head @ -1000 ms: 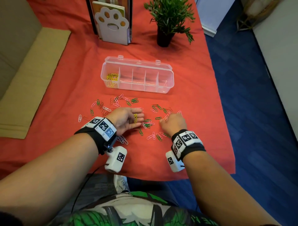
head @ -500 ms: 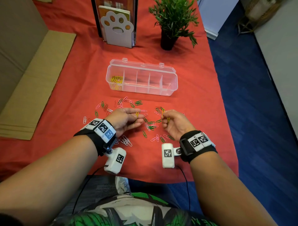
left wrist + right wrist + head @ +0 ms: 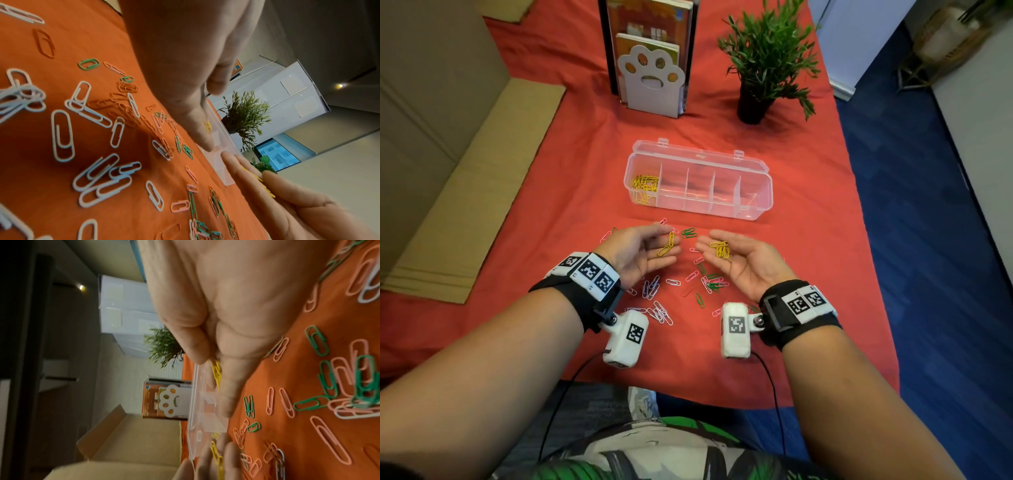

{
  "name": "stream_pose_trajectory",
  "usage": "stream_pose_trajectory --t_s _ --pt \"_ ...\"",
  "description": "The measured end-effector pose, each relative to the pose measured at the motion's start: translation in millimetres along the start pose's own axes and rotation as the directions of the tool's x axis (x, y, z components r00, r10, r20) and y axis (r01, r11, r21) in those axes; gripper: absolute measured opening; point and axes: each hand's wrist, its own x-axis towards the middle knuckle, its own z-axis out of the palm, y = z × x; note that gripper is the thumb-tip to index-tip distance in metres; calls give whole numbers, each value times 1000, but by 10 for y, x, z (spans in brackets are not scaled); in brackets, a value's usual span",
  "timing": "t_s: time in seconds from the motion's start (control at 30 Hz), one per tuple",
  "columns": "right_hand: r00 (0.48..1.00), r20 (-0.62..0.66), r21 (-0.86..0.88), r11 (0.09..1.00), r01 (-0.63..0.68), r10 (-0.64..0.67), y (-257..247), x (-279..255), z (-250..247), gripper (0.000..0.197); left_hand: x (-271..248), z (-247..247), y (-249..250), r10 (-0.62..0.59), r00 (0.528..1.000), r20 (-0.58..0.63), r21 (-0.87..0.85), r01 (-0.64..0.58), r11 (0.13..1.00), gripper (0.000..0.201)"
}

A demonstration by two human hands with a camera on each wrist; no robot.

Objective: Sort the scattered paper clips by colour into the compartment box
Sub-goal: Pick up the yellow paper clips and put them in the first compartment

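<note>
Both hands hover palm-up at mid-frame, apart from each other: the left hand carries two linked yellow paper clips on its nearly straight fingers, and the right hand cups a small bunch of yellow clips on relaxed fingers. Just above them sits the clear compartment box, its leftmost cell already holding a yellow pile. Green, pink, white and red-orange clips lie scattered on the red cloth below. Best to keep palms level, reach over that left cell, then tip gently so none spill next door.
</note>
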Motion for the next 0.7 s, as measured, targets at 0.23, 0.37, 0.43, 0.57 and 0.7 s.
stream_pose_trajectory --t_s 0.23,0.37,0.43,0.57,0.7 --pt "974 -149 -435 896 90 -171 -58 224 342 31 75 25 496 234 954 -190 109 -217 970 25" --pt "976 -138 -439 894 92 -168 -169 389 554 27 217 36 900 308 914 -263 145 -278 950 23" --pt "972 -141 -487 868 96 -186 -216 476 679 29 265 36 994 313 914 -258 164 -278 946 25" --pt "937 -101 -707 687 169 -335 -210 697 949 33 256 2 986 339 901 -269 197 -293 936 31" --pt "915 -1 -822 522 229 -403 -205 881 1213 29 169 -209 864 390 847 -363 276 -302 912 39"
